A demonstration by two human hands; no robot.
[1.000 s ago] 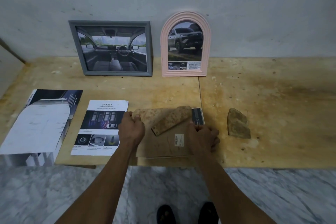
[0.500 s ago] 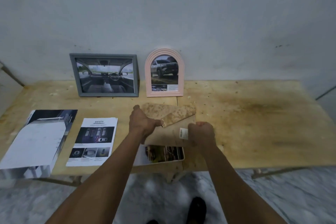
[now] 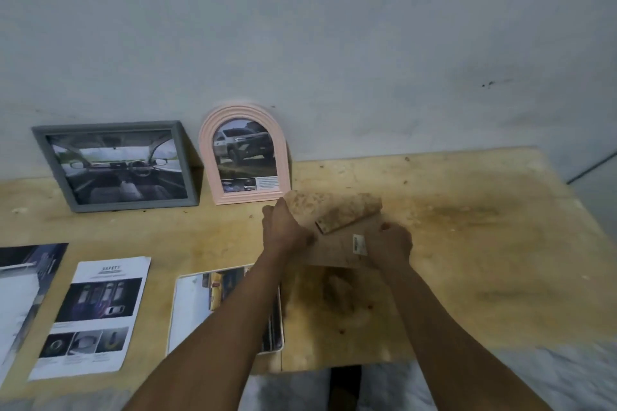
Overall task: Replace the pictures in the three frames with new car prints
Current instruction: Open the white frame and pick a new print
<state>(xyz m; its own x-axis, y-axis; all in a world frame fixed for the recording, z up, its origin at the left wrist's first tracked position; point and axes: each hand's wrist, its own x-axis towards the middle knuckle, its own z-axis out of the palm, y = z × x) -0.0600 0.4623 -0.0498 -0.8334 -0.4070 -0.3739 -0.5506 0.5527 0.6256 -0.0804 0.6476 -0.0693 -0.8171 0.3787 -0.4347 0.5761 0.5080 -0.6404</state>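
Note:
Both hands hold a brown frame backing board (image 3: pixel 334 248) with its stand flap (image 3: pixel 347 213) folded out, lifted above the table. My left hand (image 3: pixel 283 230) grips its left edge and my right hand (image 3: pixel 390 243) grips its right edge by a small label. Below my left forearm a white-rimmed frame (image 3: pixel 230 304) lies flat with a yellowish picture showing. A grey frame (image 3: pixel 117 167) with a car-interior print and a pink arched frame (image 3: pixel 245 157) with an SUV print lean on the wall. A "Safety" car print (image 3: pixel 96 317) and a larger print (image 3: pixel 20 290) lie at the left.
The wooden table (image 3: pixel 484 260) has a front edge close to me, with marble floor below. A blurred brown stone (image 3: pixel 339 292) lies under the raised board. The grey wall (image 3: pixel 334 43) stands right behind the two upright frames.
The backing board has come off the flat frame and risen up and to the right in both hands. The picture in the flat frame now shows. The camera has tilted up.

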